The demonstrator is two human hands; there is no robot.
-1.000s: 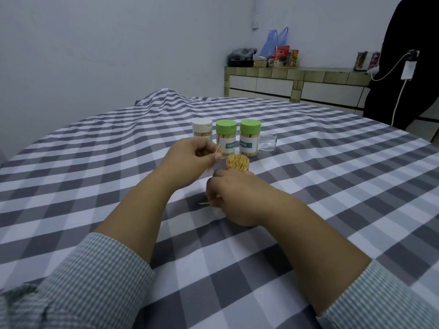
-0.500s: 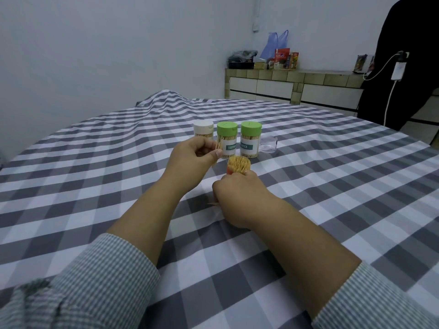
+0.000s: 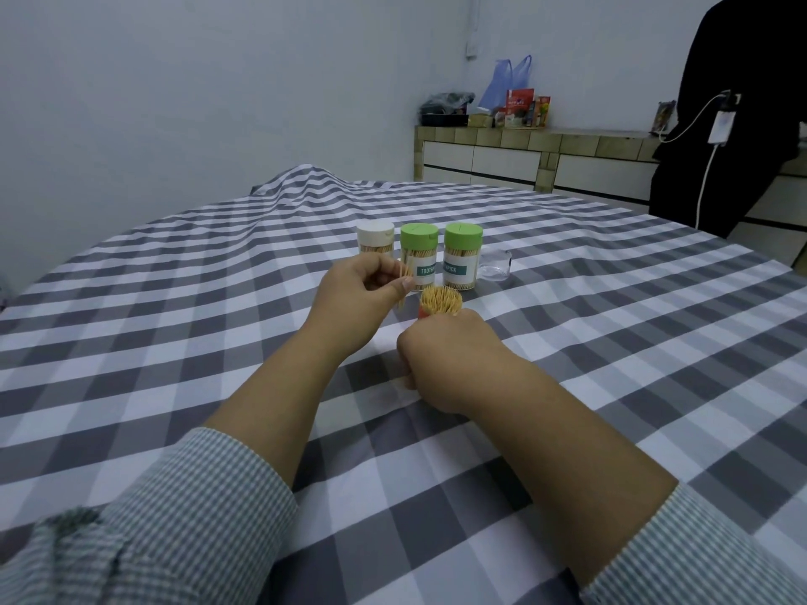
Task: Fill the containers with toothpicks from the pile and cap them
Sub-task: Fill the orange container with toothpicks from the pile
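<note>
Three capped containers in a row on checked tablecloth [image 3: 611, 342]: white-capped container [image 3: 374, 240]; two green-capped containers [image 3: 419, 255] [image 3: 462, 255], labels reading "TOOTH…" and "…PICK". Clear cap [image 3: 494, 266] just right of row. Left hand [image 3: 362, 294]: fingers pinching few toothpicks [image 3: 402, 283]. Right hand [image 3: 450, 360]: fingers curled round open, packed container [image 3: 440, 301], near front of row.

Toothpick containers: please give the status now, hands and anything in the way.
Left hand pinches few toothpicks. Right hand grips open full container. Three capped containers behind. Nothing blocking.
</note>
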